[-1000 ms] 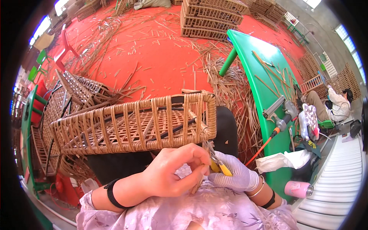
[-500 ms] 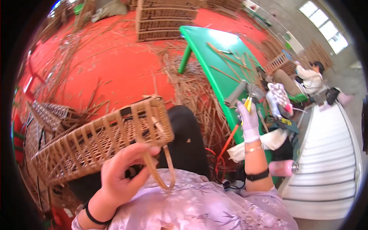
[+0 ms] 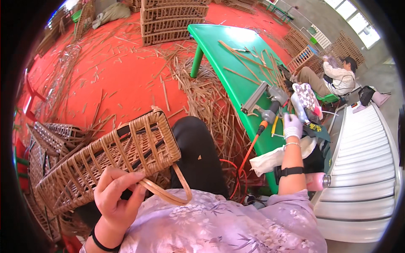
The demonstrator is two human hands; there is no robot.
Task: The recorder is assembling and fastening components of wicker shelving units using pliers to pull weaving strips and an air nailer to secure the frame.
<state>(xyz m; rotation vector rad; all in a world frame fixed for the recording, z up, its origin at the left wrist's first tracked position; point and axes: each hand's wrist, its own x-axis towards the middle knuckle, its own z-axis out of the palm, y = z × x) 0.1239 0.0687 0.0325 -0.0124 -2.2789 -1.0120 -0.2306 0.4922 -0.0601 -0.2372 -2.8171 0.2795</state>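
Head view: yellow-handled tool down on green table

Found beside gloved right hand; half a second earlier, seen within that hand's grasp. Cannot tell whether now gripping anything there. Noted cane strip pinched between thumb and fingers of bare left hand, as before, looping rightward from fingertips and up toward near corner of woven basket.

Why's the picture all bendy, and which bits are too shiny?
Head view: the fisheye lens makes the white slatted panel look curved; head view: glare whitens the far end of the green table, and the window glows nearly white; head view: the left hand and cane strip look fairly sharp.
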